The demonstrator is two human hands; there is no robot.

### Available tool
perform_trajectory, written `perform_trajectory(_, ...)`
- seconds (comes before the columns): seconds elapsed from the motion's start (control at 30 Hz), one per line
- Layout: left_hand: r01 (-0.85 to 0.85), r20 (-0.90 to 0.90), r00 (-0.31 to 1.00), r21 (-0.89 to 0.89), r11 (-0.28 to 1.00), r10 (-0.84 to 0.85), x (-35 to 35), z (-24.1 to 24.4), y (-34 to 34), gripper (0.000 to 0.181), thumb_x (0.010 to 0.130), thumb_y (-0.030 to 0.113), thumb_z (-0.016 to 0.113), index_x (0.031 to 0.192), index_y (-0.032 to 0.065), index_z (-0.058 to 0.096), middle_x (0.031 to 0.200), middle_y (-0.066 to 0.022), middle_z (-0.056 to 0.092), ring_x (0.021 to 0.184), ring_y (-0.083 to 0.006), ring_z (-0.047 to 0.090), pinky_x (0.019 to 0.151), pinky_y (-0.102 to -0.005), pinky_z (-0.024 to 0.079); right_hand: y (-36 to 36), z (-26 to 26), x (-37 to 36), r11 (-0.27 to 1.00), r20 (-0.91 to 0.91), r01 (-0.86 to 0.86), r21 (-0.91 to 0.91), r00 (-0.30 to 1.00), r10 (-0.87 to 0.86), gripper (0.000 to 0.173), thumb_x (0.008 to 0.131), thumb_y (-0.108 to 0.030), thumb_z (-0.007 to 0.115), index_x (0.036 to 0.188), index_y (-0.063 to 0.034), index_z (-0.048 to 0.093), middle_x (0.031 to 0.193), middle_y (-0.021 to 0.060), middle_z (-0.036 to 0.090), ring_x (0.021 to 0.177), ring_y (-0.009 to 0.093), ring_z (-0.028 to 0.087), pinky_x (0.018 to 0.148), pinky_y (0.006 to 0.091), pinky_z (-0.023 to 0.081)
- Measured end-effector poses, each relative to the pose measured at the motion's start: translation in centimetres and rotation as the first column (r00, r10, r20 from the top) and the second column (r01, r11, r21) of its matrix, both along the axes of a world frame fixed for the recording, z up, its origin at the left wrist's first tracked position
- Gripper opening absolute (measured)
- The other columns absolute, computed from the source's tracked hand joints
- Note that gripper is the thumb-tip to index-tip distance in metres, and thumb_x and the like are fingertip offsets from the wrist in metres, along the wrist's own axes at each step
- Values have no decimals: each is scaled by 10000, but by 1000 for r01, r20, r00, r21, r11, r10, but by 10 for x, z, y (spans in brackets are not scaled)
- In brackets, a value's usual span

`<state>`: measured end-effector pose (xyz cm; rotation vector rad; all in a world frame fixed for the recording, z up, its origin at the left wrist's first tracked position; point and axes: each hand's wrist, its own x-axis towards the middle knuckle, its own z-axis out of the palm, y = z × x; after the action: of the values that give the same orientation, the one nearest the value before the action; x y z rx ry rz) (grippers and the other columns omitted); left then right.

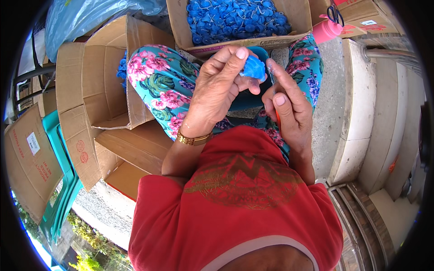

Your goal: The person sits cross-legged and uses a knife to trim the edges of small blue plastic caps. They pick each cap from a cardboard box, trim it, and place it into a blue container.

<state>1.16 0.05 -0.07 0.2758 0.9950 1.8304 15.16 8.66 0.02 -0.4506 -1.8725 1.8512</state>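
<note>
My left hand [225, 76] pinches a small, ridged blue moulded piece [253, 68] between thumb and fingers. Close by on the right, my right hand [288, 101] has its forefinger extended towards that piece, with a gap between them. An orange-handled tool [278, 117] is gripped in the right palm; its working end is mostly hidden by the fingers. Beneath both hands, between my knees, sits a teal plastic basin [259, 52], largely covered from view. Past it, a cardboard box [300, 20] holds a heap of blue moulded pieces [234, 20], many with white strings.
An open cardboard carton [105, 81] at my left has more blue pieces [122, 73] behind its flap. Teal plastic chairs [64, 176] stand further left. At right are a pink bottle [327, 31], dark-handled scissors [335, 15] and pale steps [359, 111]. A blue plastic bag [91, 20] lies upper left.
</note>
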Motion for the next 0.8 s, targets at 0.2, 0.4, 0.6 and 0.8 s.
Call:
perform_trajectory(0.2,27,-43,999,4,1000,-27,7,2,1,338,955,311,491,1075,13,593,946,-94,647,692,-121,596,575,-231,500,-1,-3,3,999,18,-11,52,1000,11,405,944,-168,497,1317,-14,463,1185,109,591,811,96,573,709,210,457)
perform_trajectory(0.4,44,-225,974,7,999,-42,10,17,0,369,963,263,488,1161,-41,556,793,-71,613,639,-122,574,618,-242,492,-3,2,1,994,12,23,108,1000,-24,397,937,-155,504,1303,-3,475,1203,131,588,925,140,611,780,237,475)
perform_trajectory(0.6,97,-127,987,13,995,-94,7,16,-3,374,958,276,498,1155,-35,569,802,-52,610,623,-106,542,585,-235,462,-3,2,3,994,7,8,111,1000,-9,388,936,-141,499,1293,9,481,1207,139,587,994,169,606,828,252,472)
perform_trajectory(0.8,90,-167,982,-28,996,-94,9,17,-2,439,958,333,480,1158,-46,575,746,-27,616,571,-75,493,524,-196,408,-3,1,3,993,-18,21,118,1000,-19,381,936,-142,499,1284,15,489,1238,148,568,1042,179,594,845,260,470)
